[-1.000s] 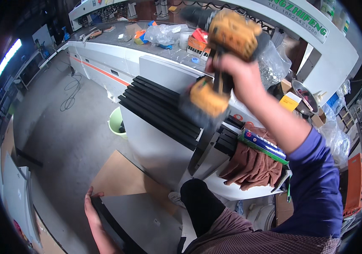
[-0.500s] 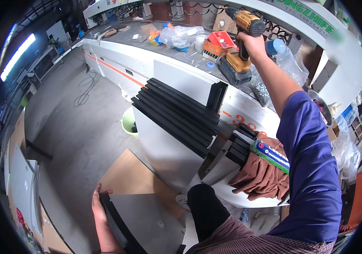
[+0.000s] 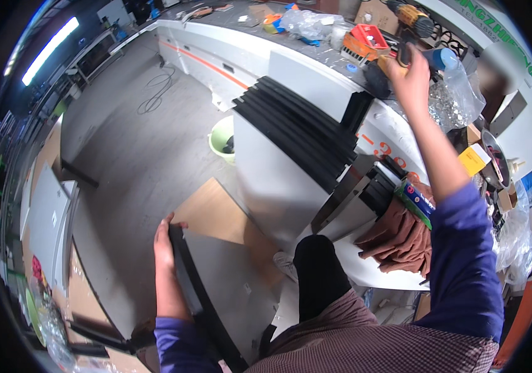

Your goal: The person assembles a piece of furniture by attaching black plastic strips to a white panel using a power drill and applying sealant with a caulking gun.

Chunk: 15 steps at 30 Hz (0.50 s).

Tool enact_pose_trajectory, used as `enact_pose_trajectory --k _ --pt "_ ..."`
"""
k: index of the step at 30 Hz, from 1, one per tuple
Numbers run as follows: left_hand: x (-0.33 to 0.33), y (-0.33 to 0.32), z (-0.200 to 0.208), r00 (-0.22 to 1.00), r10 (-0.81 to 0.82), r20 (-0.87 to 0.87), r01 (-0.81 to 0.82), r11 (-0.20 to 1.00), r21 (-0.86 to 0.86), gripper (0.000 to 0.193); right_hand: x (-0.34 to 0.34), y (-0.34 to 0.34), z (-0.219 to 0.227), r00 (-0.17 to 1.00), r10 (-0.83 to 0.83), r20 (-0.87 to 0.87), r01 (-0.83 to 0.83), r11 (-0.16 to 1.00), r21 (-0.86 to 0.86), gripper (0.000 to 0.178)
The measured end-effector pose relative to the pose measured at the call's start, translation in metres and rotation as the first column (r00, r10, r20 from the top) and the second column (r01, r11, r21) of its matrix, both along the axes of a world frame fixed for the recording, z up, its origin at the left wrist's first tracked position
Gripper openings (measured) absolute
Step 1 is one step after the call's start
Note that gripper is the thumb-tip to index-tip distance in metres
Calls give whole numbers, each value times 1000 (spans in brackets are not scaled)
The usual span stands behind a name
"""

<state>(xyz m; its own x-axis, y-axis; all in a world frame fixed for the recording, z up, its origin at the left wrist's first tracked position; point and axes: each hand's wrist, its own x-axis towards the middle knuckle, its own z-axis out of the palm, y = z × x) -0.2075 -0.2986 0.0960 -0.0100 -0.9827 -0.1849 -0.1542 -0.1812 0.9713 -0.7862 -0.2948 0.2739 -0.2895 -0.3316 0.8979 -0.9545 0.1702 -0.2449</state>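
Note:
Down at the left, my left hand [image 3: 164, 242] is closed over the top corner of a grey panel [image 3: 225, 273] with a black strip [image 3: 191, 273] along its edge. At the bench my right hand [image 3: 411, 81] has its fingers apart, just behind the handle of a yellow and black cordless drill [image 3: 414, 20]. The drill stands upright on its battery base [image 3: 375, 78]. Part of the handle is hidden by my fingers. Behind the grey panel a brown board [image 3: 213, 208] leans low down.
Black profiles [image 3: 297, 130] lie stacked on a white panel beside the bench. A brown cloth [image 3: 396, 239] and a green and blue box [image 3: 416, 202] lie near my right arm. A red tray [image 3: 370, 36] and plastic bags sit on the bench; a green bucket [image 3: 221, 140] stands on the floor.
My right hand has loosened from the drill handle and drawn back toward me, while the drill stays on the bench. My left hand keeps its hold on the panel. The view has shifted.

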Motion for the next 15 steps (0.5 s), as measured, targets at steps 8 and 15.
enact_pose_trajectory --k 8,15 --pt "3 -16 -9 995 63 -83 -61 998 18 52 324 249 -167 307 400 864 -832 -328 447 101" --pt "16 -21 -15 983 149 -107 -144 988 56 49 395 307 -239 350 396 849 -850 -248 466 110"
